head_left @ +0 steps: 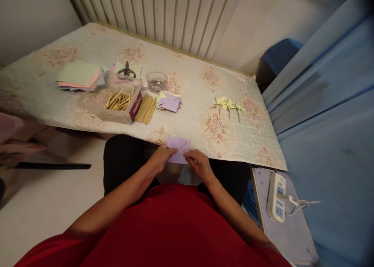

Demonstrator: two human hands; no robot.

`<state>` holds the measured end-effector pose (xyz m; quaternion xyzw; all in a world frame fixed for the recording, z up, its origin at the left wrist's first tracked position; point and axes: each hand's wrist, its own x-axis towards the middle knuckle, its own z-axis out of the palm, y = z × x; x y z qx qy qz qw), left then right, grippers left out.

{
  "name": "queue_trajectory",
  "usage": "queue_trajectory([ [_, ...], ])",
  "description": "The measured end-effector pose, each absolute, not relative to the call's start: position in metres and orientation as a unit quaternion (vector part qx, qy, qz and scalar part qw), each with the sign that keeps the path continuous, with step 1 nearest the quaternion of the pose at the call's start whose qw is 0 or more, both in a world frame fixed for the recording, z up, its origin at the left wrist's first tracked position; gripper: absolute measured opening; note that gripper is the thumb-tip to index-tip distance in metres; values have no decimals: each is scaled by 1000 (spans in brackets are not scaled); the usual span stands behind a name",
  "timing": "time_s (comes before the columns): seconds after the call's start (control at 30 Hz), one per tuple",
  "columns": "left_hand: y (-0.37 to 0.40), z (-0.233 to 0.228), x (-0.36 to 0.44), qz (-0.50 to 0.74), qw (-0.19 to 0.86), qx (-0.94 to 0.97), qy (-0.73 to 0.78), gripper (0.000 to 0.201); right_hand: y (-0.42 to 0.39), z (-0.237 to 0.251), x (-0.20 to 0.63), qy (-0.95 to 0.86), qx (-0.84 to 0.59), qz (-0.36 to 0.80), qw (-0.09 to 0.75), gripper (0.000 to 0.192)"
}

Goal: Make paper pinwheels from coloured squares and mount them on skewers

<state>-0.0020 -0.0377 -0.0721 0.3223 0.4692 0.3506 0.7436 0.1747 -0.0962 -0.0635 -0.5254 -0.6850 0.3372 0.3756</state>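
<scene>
Over my lap, at the table's near edge, I hold a square sheet of purple paper [179,143] with lines running along its diagonals; whether they are folds or cuts I cannot make out. My left hand [162,157] grips its left side, thumb lying on top near the middle. At the lower right edge, my right hand [200,162] pinches the sheet between thumb and fingers. Beyond it lies a small stack of coloured paper squares [170,102], purple on top. Several paper pinwheels [228,104], yellow and pale green on sticks, rest farther right.
On the flowered tablecloth [189,123] stand a plastic box of sticks [118,117], a bundle of sticks [145,109] and a clear bowl of small metal pieces [157,84]. Scissors [126,71] and coloured sheets [78,74] lie behind. A power strip [277,197] sits at right.
</scene>
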Motion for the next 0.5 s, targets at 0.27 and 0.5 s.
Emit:
queue_trajectory([
  [0.27, -41, -69, 0, 353, 744, 328, 462, 25, -95, -63, 173, -694, -497, 381, 356, 28],
  [0.5, -44, -62, 4, 337, 729, 343, 486, 21, -98, -62, 164, -573, -550, 486, 364, 18],
])
